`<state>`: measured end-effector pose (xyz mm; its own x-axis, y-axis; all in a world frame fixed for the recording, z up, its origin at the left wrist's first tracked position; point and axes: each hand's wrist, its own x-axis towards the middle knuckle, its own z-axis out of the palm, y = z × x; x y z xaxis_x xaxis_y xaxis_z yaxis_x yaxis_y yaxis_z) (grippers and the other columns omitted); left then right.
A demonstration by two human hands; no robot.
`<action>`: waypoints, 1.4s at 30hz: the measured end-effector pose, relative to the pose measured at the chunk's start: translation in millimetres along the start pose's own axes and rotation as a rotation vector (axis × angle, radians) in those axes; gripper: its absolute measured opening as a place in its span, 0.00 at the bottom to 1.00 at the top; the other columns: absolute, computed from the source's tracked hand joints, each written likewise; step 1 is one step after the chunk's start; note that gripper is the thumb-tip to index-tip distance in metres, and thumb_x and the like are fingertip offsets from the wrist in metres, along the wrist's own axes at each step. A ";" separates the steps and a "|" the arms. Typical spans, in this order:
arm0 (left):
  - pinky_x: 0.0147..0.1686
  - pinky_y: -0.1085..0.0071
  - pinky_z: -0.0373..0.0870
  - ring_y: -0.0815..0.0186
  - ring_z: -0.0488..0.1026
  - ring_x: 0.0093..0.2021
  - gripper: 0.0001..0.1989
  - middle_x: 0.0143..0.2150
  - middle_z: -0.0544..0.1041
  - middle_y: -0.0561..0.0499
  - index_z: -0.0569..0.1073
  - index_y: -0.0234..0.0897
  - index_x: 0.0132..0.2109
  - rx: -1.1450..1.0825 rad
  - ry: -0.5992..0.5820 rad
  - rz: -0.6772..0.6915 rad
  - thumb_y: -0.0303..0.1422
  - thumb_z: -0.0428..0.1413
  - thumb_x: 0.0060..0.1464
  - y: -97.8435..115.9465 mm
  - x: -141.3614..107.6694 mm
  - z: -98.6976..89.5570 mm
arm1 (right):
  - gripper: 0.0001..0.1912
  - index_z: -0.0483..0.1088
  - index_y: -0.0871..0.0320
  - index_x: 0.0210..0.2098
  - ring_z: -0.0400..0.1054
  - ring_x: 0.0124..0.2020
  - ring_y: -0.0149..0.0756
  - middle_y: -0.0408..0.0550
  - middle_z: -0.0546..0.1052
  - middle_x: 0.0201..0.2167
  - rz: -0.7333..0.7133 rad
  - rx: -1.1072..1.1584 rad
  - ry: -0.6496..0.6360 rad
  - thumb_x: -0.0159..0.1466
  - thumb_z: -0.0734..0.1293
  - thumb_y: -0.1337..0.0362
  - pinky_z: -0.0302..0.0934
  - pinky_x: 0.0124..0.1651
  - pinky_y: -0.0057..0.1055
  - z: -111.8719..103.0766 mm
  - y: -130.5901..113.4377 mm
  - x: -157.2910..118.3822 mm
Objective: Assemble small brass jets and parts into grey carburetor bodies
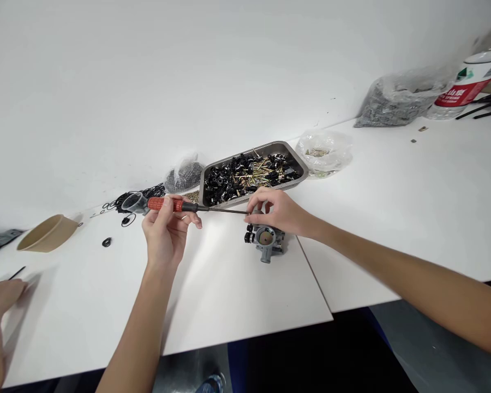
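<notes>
My left hand (pixel 166 232) is closed around the red handle of a screwdriver (pixel 175 205), held nearly level with its thin shaft pointing right. The shaft's end meets the fingertips of my right hand (pixel 276 210), which are pinched together just above a carburetor (pixel 265 240). Whatever lies between those fingertips is too small or hidden to make out. The grey metal carburetor rests on the white table, its round bore facing me and black fittings on its left side. My right hand covers part of its top.
Behind the carburetor lies a metal tray (pixel 305 168) of black and brass-coloured parts. Plastic bags (pixel 331 153) of small parts, black rings (pixel 107 242), a clear cup (pixel 134 203) and a tan container (pixel 49 234) surround it. A bottle (pixel 466 90) stands far right. Another person's hand (pixel 4 295) is at left.
</notes>
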<state>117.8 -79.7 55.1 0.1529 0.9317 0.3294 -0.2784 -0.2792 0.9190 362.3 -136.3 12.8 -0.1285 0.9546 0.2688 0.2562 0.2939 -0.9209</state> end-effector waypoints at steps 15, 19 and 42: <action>0.19 0.65 0.75 0.63 0.75 0.21 0.12 0.33 0.76 0.47 0.77 0.33 0.37 0.108 -0.064 0.083 0.38 0.65 0.52 5.6 -4.0 11.3 | 0.12 0.72 0.59 0.25 0.67 0.35 0.33 0.48 0.75 0.37 -0.029 0.000 0.003 0.55 0.75 0.58 0.61 0.39 0.35 0.9 5.9 2.6; 0.19 0.64 0.75 0.62 0.75 0.21 0.08 0.32 0.76 0.47 0.78 0.34 0.35 0.251 -0.186 0.207 0.34 0.66 0.51 31.1 3.9 32.3 | 0.12 0.71 0.59 0.24 0.67 0.35 0.33 0.47 0.75 0.36 -0.040 0.005 0.034 0.53 0.76 0.60 0.61 0.38 0.34 -1.1 3.9 2.1; 0.19 0.70 0.74 0.64 0.77 0.27 0.08 0.36 0.76 0.47 0.77 0.34 0.41 0.318 -0.605 0.368 0.32 0.64 0.55 69.2 23.8 68.5 | 0.17 0.74 0.61 0.23 0.69 0.33 0.31 0.47 0.76 0.35 0.051 0.418 -0.042 0.46 0.81 0.58 0.64 0.36 0.33 -6.4 1.4 3.9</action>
<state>167.1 -92.8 141.4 0.6199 0.5030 0.6022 -0.1397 -0.6845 0.7155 368.2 -131.8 14.4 -0.1671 0.9620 0.2158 -0.1460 0.1923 -0.9704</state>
